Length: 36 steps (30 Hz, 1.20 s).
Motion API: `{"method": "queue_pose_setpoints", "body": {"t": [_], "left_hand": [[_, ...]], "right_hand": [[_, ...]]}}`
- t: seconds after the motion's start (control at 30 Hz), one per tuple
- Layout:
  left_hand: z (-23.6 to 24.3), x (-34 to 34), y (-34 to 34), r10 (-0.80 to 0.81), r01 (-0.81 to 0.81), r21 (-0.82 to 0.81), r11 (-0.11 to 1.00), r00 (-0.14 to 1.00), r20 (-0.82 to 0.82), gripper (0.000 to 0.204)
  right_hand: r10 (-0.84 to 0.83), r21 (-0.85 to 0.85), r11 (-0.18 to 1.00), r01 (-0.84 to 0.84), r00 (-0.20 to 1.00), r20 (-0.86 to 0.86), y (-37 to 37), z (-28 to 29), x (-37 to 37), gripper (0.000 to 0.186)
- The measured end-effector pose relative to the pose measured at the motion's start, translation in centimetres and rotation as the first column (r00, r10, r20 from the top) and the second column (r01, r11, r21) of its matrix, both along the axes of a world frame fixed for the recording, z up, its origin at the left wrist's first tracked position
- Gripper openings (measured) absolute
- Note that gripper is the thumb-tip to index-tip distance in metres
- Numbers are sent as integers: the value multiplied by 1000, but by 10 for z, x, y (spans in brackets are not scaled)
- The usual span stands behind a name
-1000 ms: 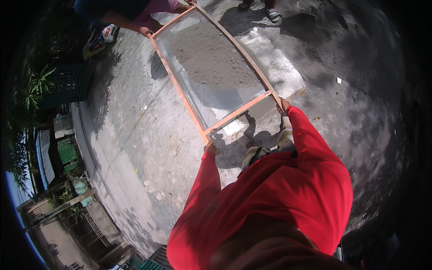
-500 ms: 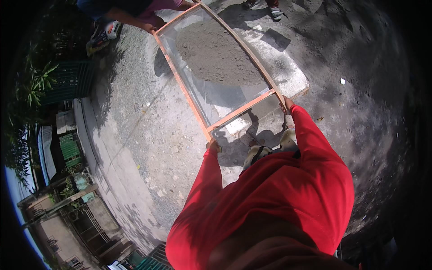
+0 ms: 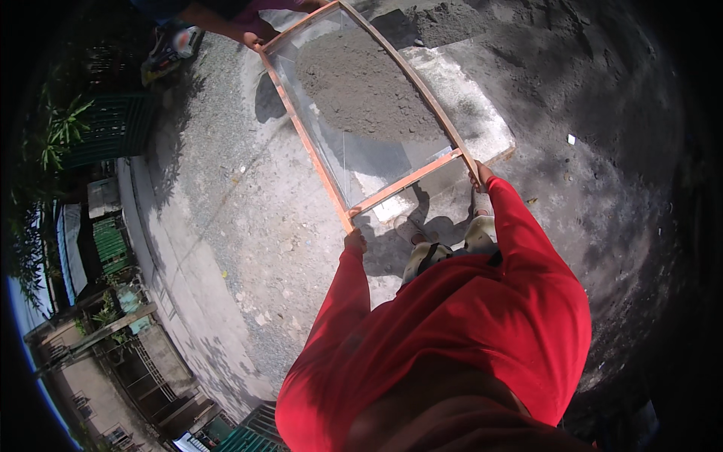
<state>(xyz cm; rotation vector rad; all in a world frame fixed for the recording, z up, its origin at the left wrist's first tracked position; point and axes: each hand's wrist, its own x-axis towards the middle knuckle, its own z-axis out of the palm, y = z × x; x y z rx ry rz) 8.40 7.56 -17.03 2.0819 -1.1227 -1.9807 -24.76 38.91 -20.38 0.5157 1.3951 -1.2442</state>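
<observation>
My left hand [image 3: 355, 241] grips the near left end of a rectangular wooden frame [image 3: 403, 181] with fine mesh stretched inside it. At the near right end, my right hand [image 3: 480, 175] is closed on the side bar. A heap of grey sandy material [image 3: 361, 87] lies on the mesh, toward the far part. At the frame's far corners a co-worker's hands [image 3: 252, 38] hold it, the arms coming from the top left. Both my arms, in red sleeves, stretch forward from my body.
A pale concrete slab [image 3: 486, 128] lies beside and beneath the frame. More grey sand [image 3: 437, 22] is heaped at the top right. Along the left stand a green slatted fence [image 3: 105, 124], plants [image 3: 64, 132] and building structures. My feet [image 3: 410, 226] are just below the frame's near end.
The frame and my hands have shifted slightly up and to the right. Another person's feet at the top right, and a dark flat shape seen near them half a second ago, are gone from view.
</observation>
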Motion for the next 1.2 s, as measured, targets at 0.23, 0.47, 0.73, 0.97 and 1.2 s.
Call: {"method": "queue_pose_setpoints", "body": {"t": [0.23,0.47,0.73,0.97,1.2], "left_hand": [[2,-6,5,-36,36,4,999,992,117,15],[-8,-3,2,-39,38,19,999,996,80,16],[-31,5,-5,-13,13,0,1000,1000,-15,11],[-43,-2,-12,-74,78,39,996,993,-90,15],[-42,7,0,70,-38,159,987,978,-198,14]], "right_hand": [[-32,-46,998,31,999,-23,1,11,-2,48],[-118,-61,991,119,993,14,2,18,-3,32],[-56,-62,996,56,998,5,0,3,-7,44],[-16,-11,1000,16,1000,23,-4,2,-14,48],[-14,-7,1000,15,998,55,-2,6,-13,48]]}}
